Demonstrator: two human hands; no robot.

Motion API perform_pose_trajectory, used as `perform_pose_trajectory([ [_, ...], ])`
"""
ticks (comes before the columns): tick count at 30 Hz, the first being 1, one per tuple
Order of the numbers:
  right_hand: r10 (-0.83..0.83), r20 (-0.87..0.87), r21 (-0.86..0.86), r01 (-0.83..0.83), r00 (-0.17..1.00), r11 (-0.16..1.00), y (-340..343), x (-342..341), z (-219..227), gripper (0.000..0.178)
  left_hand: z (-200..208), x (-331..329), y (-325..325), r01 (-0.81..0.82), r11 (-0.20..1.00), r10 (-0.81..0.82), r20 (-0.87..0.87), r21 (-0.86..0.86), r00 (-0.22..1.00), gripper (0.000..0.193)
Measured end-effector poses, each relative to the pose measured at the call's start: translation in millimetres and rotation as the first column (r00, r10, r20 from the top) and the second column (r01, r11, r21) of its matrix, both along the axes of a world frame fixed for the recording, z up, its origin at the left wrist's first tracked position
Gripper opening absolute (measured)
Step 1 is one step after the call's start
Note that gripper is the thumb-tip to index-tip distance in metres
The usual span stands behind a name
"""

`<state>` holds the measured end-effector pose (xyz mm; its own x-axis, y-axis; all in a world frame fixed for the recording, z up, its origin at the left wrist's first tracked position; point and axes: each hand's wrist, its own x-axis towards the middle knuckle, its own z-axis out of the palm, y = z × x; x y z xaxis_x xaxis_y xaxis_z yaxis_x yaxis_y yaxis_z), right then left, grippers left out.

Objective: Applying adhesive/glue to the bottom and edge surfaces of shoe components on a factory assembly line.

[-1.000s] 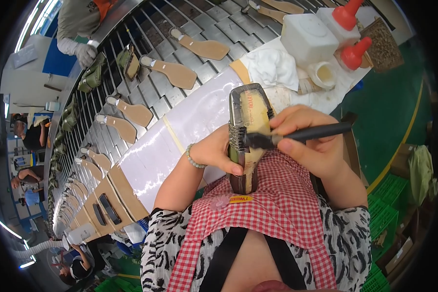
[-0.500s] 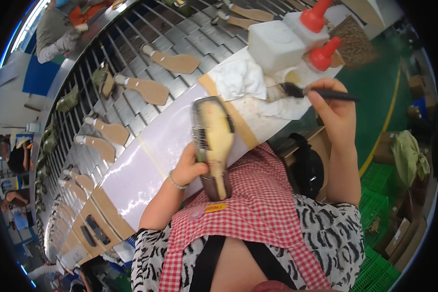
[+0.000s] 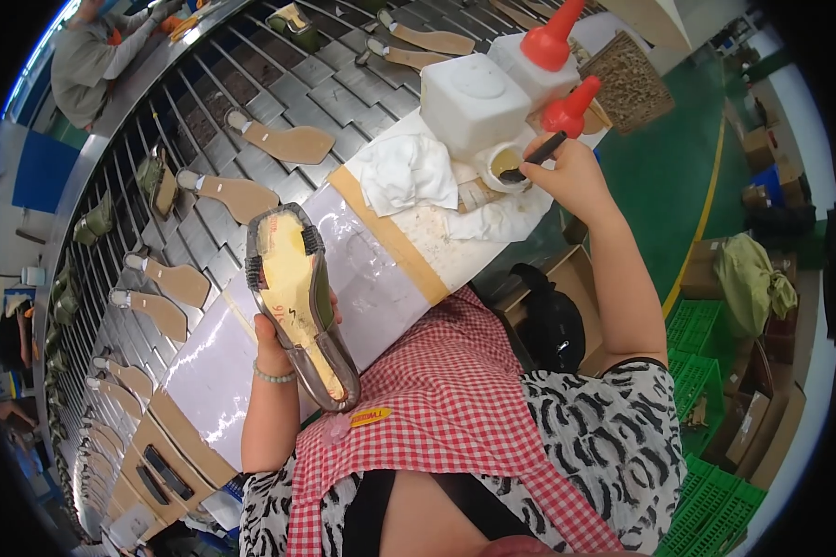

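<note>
My left hand (image 3: pixel 271 348) grips a brown shoe upper on its last (image 3: pixel 293 288), held tilted with its yellow underside toward me over the white work surface. Fingertips show on its far side. In my right hand (image 3: pixel 571 181) is a slim black-handled brush (image 3: pixel 541 154), pinched between thumb and fingers. The brush's lower end dips into the mouth of a small white jar (image 3: pixel 492 160) of yellowish liquid, so its tip is hidden. Beside the jar lies a crumpled white cloth (image 3: pixel 404 174).
White plastic bottles (image 3: pixel 474 111), with red nozzle caps (image 3: pixel 553 39) near them, stand behind the jar. Tan shoe soles (image 3: pixel 293 144) lie across the metal slatted conveyor (image 3: pixel 344 97). Green crates (image 3: pixel 692 371) stand at right. Another person (image 3: pixel 93 65) works at far left.
My right hand has turned the brush from nearly level to slanting, its end now in the jar. The shoe has moved left and shows more steadily. The whole view has shifted.
</note>
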<state>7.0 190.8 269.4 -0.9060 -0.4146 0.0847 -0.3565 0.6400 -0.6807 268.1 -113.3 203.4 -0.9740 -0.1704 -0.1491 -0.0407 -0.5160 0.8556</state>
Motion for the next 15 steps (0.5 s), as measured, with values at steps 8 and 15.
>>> perform_pose_trajectory([
  [8, 0.095, 0.589, -0.675, 0.425, 0.802, 0.603, 34, -7, -28, 0.024, -3, -1, 8, -0.042, 0.998, 0.04, 0.024, 0.055, 0.999, 0.115],
  [15, 0.223, 0.814, -0.58, 0.77, 0.536, 0.267, 33, 2, -66, 0.023, -2, -13, 2, 0.05, 0.995, -0.046, -0.048, 0.087, 0.998, 0.116],
])
